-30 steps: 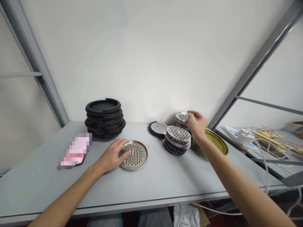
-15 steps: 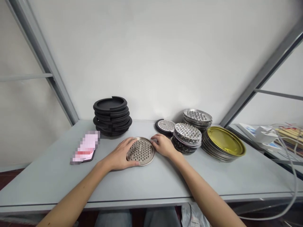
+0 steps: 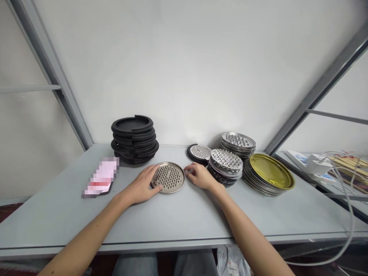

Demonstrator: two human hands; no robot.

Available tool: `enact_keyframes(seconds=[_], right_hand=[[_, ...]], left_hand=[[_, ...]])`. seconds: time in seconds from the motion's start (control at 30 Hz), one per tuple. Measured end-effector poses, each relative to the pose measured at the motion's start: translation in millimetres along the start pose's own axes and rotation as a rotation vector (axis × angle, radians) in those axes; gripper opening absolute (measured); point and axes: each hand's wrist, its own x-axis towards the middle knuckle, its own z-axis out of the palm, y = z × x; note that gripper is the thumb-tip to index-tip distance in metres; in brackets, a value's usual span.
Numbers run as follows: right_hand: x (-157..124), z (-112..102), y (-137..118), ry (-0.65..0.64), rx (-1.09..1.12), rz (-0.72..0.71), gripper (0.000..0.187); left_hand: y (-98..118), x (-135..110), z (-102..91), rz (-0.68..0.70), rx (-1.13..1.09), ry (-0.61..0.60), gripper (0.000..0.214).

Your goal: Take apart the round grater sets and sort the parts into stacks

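Observation:
A round metal grater disc (image 3: 169, 177) lies flat on the grey table in front of me, its raised teeth facing up. My left hand (image 3: 142, 184) clasps the disc's left edge, thumb at the near side and fingers at the far side. Close to the right rim, my right hand (image 3: 200, 175) rests on the table with fingers curled and thumb near the forefinger. Whether anything is between those fingertips is hidden. Just right of that hand stands a stack of toothed grater discs (image 3: 226, 161) with dark pieces below.
Black ring-shaped holders (image 3: 132, 136) are piled at the back left, near a phone (image 3: 102, 178). A black holder with a perforated disc (image 3: 200, 152), more metal discs (image 3: 238, 141) and gold-coloured lids (image 3: 270, 170) stand right. White cables (image 3: 349, 214) hang beyond the table.
The grater disc has slid slightly away from me. My left thumb has drawn back toward its left edge. The right hand stays near the right rim.

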Motion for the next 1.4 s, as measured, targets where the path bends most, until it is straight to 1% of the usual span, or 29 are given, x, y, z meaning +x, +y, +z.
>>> enact_keyframes(seconds=[0.17, 0.33, 0.4, 0.53, 0.63, 0.73, 0.93, 1.03, 1.23, 1.33, 1.4], right_hand=[[-1, 1, -1, 0.017, -0.003, 0.022, 0.019], [0, 4, -3, 0.035, -0.019, 0.094, 0.011], [-1, 4, -4, 0.049, -0.045, 0.133, 0.013], [-4, 3, -9, 0.086, -0.140, 0.267, 0.026], [-5, 3, -11, 0.054, -0.142, 0.328, 0.026], [-5, 4, -12, 0.050, -0.120, 0.341, 0.024], [-4, 3, -10, 0.091, -0.089, 0.341, 0.019], [-3, 2, -9, 0.136, -0.083, 0.326, 0.018], [-1, 3, -9, 0.285, 0.042, 0.207, 0.016], [0, 3, -10, 0.370, 0.068, 0.135, 0.016], [0, 4, -10, 0.402, 0.105, 0.076, 0.016]], left_hand=[[-3, 0, -0.3, -0.097, 0.015, -0.039, 0.071], [-3, 0, -1.1, -0.086, 0.027, -0.067, 0.069], [-3, 0, -2.1, -0.068, 0.023, -0.060, 0.069], [-2, -1, -3.0, -0.060, 0.017, -0.055, 0.068], [-4, -1, -2.4, -0.111, 0.027, -0.064, 0.070], [-4, -1, -2.2, -0.121, 0.021, -0.052, 0.074], [-2, -2, -4.1, -0.065, 0.014, -0.061, 0.080], [-1, -2, -4.3, -0.049, 0.006, -0.046, 0.082], [7, -1, -5.6, -0.027, 0.035, -0.109, 0.083], [10, -1, -6.0, -0.011, 0.039, -0.113, 0.083], [12, -1, -5.4, 0.017, 0.030, -0.114, 0.082]])
